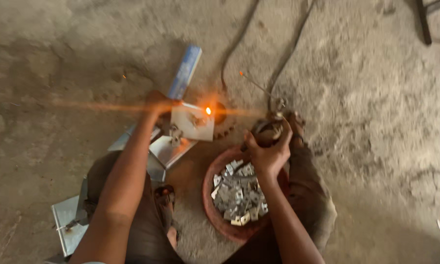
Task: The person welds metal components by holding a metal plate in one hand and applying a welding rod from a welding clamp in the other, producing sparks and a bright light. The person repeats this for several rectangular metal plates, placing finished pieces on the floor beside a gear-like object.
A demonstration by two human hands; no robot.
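Counting 1 bowl [211, 205] w/ loads of clips, 1 plate [193, 123]. Left hand [157, 103] grips plate edge, arm outstretched; right hand [269, 149] clenched on holder [268, 131].

Left of the red bowl [211, 205], metal plates [168, 149] and a sandalled foot [165, 198] crowd the floor. Right of the bowl, bare concrete lies open; beyond it, two cables [232, 54] cross.

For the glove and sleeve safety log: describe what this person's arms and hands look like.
Both forearms are bare; no sleeves reach the part in view. The left hand and right hand wear no gloves. No watch, bracelet or ring can be made out, though the picture is blurred. Both arms look slim and long.
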